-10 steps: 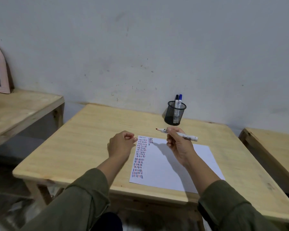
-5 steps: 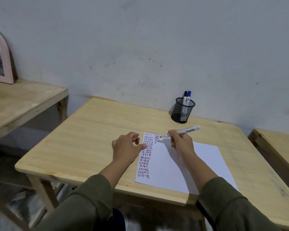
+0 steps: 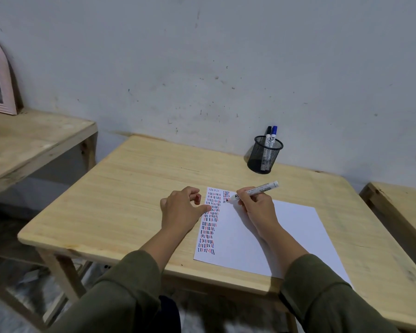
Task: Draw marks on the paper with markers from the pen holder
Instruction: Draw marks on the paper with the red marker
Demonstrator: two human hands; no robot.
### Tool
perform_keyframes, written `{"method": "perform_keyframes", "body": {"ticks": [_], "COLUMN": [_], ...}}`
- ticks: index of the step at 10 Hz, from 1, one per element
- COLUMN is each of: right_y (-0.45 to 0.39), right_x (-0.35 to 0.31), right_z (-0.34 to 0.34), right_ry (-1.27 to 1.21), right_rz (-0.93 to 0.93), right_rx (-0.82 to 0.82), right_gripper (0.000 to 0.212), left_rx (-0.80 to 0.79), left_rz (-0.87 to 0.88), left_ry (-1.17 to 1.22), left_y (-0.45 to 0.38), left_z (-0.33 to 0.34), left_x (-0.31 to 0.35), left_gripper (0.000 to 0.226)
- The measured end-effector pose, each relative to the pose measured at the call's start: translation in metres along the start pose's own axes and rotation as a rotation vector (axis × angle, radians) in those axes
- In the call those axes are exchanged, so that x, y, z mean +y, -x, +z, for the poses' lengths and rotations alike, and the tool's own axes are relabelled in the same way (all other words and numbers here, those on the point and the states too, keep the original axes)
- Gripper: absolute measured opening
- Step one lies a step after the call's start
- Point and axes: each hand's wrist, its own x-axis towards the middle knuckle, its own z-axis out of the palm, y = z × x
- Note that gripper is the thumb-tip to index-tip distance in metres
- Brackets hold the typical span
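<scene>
On the tabletop point(image 3: 130, 200), at the paper point(image 3: 298, 231)'s far left corner, the right hand point(image 3: 259, 210) gripped the marker point(image 3: 262, 187); the left hand point(image 3: 180, 207), fingers curled, pinched a half-hidden red cap point(image 3: 197, 197).

A person seen from their own head height, only arms in view. The loose olive-green fabric left sleeve point(image 3: 120, 292) and the matching right sleeve point(image 3: 322, 299) are plain, thick and softly creased. Each ends partway along the forearm, leaving the wrists, the bare left hand point(image 3: 180, 211) and the bare right hand point(image 3: 258, 210) uncovered. A dark garment point(image 3: 169, 317) shows between the sleeves, too dim to make out
</scene>
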Motion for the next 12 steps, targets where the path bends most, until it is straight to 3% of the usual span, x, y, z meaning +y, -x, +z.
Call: {"method": "perform_keyframes", "body": {"ticks": [7,10,12], "right_y": [0.003,0.003,0.005], "right_x": [-0.003,-0.005,-0.03], "right_z": [0.0,-0.003,-0.013], "right_ry": [0.046,-0.163,-0.406], "right_rz": [-0.008,0.029,0.045], "right_rx": [-0.02,-0.014,-0.045], "right_gripper": [0.015,0.009,0.015], "left_rx": [-0.001,0.001,0.057], "left_rz": [-0.012,-0.024,-0.137], "left_ry": [-0.001,0.063,0.417], "left_y": [0.001,0.006,-0.007], "left_z": [-0.001,-0.005,-0.007], "left_x": [0.002,0.007,0.026], "left_gripper": [0.057,0.016,0.006]}}
